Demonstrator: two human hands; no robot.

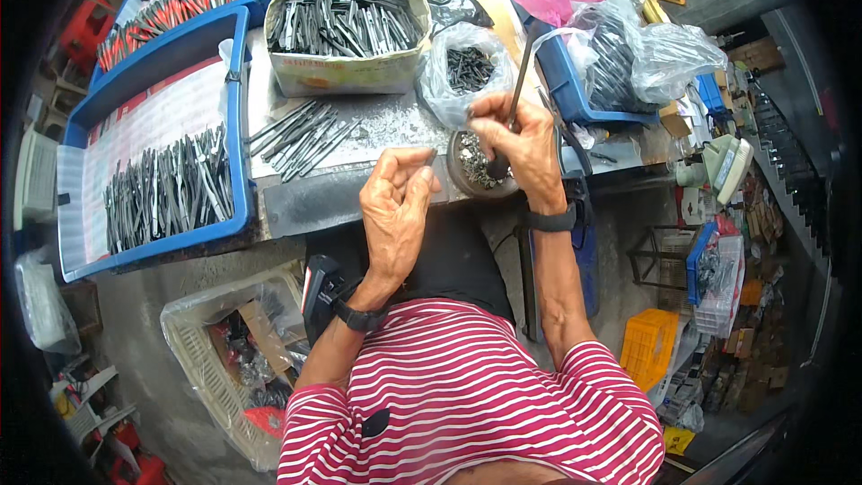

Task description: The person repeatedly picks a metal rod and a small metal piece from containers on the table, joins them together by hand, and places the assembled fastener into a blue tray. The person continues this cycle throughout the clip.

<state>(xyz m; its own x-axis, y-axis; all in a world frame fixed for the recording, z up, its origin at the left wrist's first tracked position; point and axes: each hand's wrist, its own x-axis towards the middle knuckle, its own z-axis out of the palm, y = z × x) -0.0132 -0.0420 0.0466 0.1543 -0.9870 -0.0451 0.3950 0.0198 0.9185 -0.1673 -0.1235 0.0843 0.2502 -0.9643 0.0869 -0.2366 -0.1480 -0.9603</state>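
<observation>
My right hand (525, 148) is closed round a thin dark rod-like tool (523, 72), held nearly upright. Its thick lower end reaches over a round bowl (458, 172) of whitish and grey bits. To the left, my left hand (393, 216) hovers at the table's front edge with curled fingers and thumb close together. A tiny dark thing seems to show at its fingertips, too small to name. Beyond the hands stands a clear plastic bag (429, 90) of small black pieces. Several slim dark metal pieces (305, 139) lie loose on the table.
An open box (346, 79) full of slim dark pieces stands at the back. Blue trays (242, 135) with similar pieces line the left. Right of the bowl, a blue crate (566, 81) holds plastic bags. A cream basket (193, 332) sits on the floor, lower left.
</observation>
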